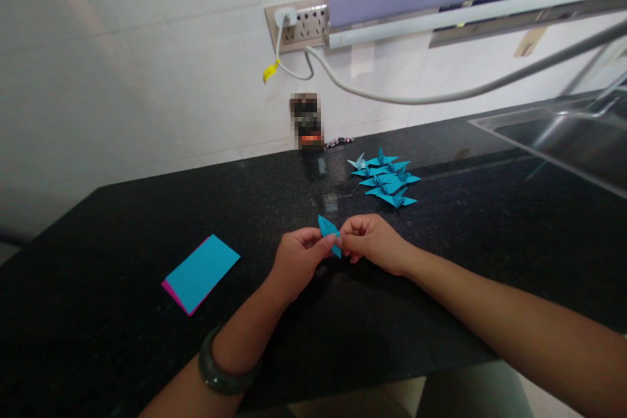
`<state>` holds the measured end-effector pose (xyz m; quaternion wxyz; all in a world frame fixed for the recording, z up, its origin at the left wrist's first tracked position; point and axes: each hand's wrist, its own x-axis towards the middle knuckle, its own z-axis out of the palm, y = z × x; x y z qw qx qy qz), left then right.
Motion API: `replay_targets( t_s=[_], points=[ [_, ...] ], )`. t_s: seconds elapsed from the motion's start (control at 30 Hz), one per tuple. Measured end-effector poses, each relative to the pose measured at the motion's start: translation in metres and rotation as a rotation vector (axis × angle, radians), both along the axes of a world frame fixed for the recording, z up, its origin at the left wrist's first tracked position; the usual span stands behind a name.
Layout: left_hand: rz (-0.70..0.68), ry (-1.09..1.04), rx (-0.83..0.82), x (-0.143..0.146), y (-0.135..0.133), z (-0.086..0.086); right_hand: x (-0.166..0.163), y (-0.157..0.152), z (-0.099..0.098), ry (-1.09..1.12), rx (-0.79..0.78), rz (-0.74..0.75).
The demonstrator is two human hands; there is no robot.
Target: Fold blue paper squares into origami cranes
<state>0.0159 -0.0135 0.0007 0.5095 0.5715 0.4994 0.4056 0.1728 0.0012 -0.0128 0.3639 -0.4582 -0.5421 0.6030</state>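
Note:
Between my two hands, just above the counter, is a piece of folded blue origami paper (327, 226), narrow and pointed at its ends. My left hand (300, 258) pinches it from the left, thumb on top. From the right, my right hand (375, 241) grips its edge with thumb and fingertips, and the fingers cover part of the paper. Beyond my right hand lies a cluster of several blue paper cranes (389, 179), one of them paler. To the left, a stack of paper sheets (203, 274) lies flat, blue on top with pink showing beneath.
The black counter (122, 228) meets a white tiled wall (147, 91). A blurred-out phone-like object (307, 121) leans there beside a beaded strand (339, 142). Above are a socket panel (306, 24) and a grey cable (416, 100). A metal sink (563, 127) is at right.

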Motion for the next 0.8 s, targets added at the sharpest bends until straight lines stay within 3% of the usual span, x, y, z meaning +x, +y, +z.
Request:
replay_targets(
  t_s=[0.23,0.47,0.57,0.8],
  points=[
    [0.000,0.163,0.102,-0.003,0.003,-0.002,0.003,0.002,-0.006,-0.172,0.156,0.026],
    [-0.007,0.322,0.169,-0.006,0.003,-0.003,0.004,0.002,0.002,-0.132,0.145,-0.006],
    [-0.019,0.334,0.163,-0.005,0.003,-0.004,0.004,0.002,0.004,-0.105,0.153,0.045],
    [-0.006,0.356,0.181,-0.006,0.002,-0.007,0.003,-0.003,0.002,-0.341,0.477,0.048]
  ],
)
